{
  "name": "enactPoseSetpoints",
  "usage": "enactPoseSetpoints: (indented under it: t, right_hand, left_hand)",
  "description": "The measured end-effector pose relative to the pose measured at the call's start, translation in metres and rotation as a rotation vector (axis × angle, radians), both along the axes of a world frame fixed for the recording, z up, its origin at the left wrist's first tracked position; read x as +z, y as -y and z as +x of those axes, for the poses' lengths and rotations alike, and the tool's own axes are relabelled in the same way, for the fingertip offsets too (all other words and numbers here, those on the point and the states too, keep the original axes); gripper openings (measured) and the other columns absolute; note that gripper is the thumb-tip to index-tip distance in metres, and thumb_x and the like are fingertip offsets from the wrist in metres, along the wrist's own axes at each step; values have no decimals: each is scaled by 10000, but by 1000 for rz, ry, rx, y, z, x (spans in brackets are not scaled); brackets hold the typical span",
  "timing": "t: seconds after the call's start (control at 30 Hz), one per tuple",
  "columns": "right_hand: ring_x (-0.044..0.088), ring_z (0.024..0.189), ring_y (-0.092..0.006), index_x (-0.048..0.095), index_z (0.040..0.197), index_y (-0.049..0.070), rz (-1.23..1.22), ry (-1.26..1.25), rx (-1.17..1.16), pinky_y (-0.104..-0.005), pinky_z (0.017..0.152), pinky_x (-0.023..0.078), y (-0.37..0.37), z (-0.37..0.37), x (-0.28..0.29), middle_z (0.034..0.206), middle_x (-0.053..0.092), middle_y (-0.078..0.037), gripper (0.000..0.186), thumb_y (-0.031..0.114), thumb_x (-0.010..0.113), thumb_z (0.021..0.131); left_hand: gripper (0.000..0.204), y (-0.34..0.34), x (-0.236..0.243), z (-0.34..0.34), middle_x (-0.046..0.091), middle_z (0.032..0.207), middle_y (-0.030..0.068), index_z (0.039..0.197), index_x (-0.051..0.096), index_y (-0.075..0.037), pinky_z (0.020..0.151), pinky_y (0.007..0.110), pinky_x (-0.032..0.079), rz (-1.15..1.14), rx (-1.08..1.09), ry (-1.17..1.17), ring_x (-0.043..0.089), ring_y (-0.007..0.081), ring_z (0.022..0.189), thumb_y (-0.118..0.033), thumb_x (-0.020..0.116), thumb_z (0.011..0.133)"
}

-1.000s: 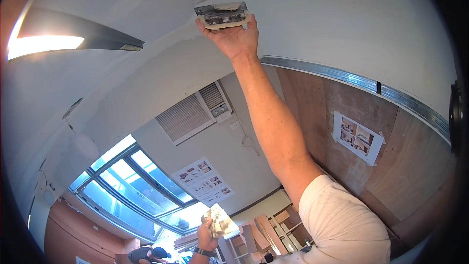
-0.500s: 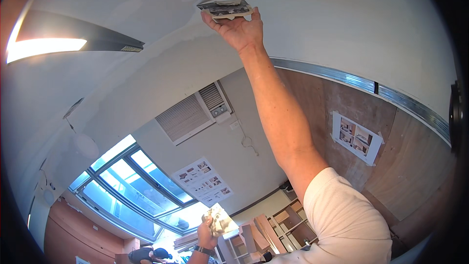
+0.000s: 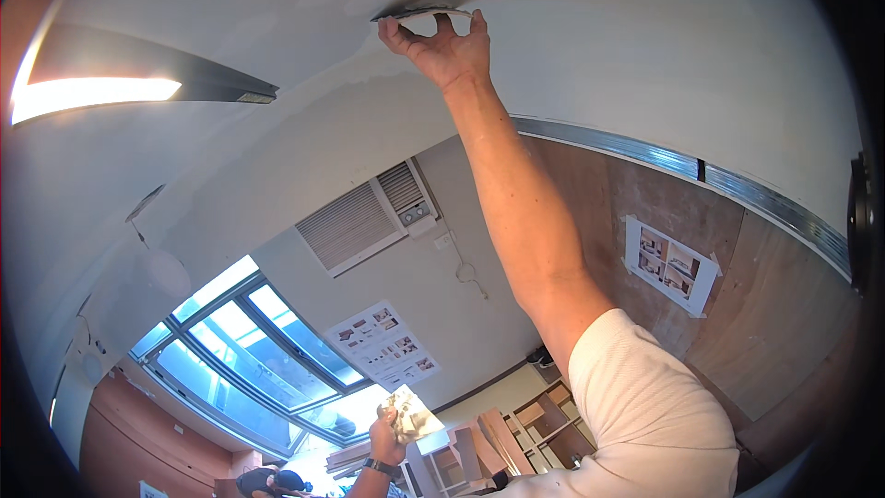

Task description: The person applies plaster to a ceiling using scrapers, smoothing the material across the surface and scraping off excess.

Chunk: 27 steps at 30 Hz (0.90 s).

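Note:
My right hand [image 3: 454, 57] is raised at the end of an outstretched arm, its fingers closed on a wide, flat putty scraper [image 3: 410, 13]. The scraper lies nearly flat against the white ceiling [image 3: 627, 46] and shows almost edge-on; whitish putty clings to it. Lighter, smeared patches mark the ceiling to its left. Low in the picture, my left hand [image 3: 385, 443] grips a flat, pale plate [image 3: 417, 415] with lumps of putty on it. Some fingers of that hand are hidden by the plate. A dark watch is on the left wrist.
A lit lamp [image 3: 101, 88] hangs at the upper left. Loose wires [image 3: 138, 221] dangle from ceiling openings. An air conditioner [image 3: 364, 221], windows [image 3: 267, 341] and wooden shelving [image 3: 548, 424] lie beyond. A person in a dark cap [image 3: 277, 481] is at the bottom left.
My right hand has tilted the scraper flatter against the ceiling, so its putty-smeared face no longer shows broadly. The left hand with the plate has shifted slightly left.

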State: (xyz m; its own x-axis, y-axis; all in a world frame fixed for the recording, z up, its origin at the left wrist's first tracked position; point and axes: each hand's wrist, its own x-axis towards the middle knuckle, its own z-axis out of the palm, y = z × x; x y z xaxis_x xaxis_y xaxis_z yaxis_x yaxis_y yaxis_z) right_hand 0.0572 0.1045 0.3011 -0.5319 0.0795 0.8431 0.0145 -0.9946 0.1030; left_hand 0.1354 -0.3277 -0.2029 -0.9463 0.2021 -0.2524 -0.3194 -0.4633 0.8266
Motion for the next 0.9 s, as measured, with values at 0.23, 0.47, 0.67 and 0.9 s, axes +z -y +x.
enactPoseSetpoints:
  t: [0.23,0.47,0.67,0.9]
  right_hand:
    - [353,1303,-526,368,1533,213,8,51,46,-594,925,519,-9,34,5,1568,190,-304,687,658,420,1013]
    - [474,1194,-491,444,1462,162,-14,192,72,-590,867,541,2,105,12,1454,310,-341,674,658,463,1005]
    - [322,1325,-502,395,1502,181,-10,65,-9,-548,883,536,2,145,7,1562,171,-293,669,653,377,1028]
    - [269,1379,-502,424,1462,172,-42,87,-63,-529,873,541,12,201,11,1580,157,-270,628,630,379,1035]
  left_hand:
    - [360,-11,27,14,673,1285,170,1382,513,22,984,510,599,-47,0,46,711,326,1117,-158,503,1071]
    - [352,-2,7,3,677,1274,160,1387,515,7,928,550,617,-45,49,23,717,344,1098,-146,469,1073]
    - [353,0,-1,-4,675,1272,166,1387,514,25,937,513,624,-74,-16,-14,718,332,1097,-136,461,1077]
    - [370,5,-29,-21,670,1309,156,1414,506,-7,943,524,617,-75,-20,-85,716,343,1123,-156,449,1081]
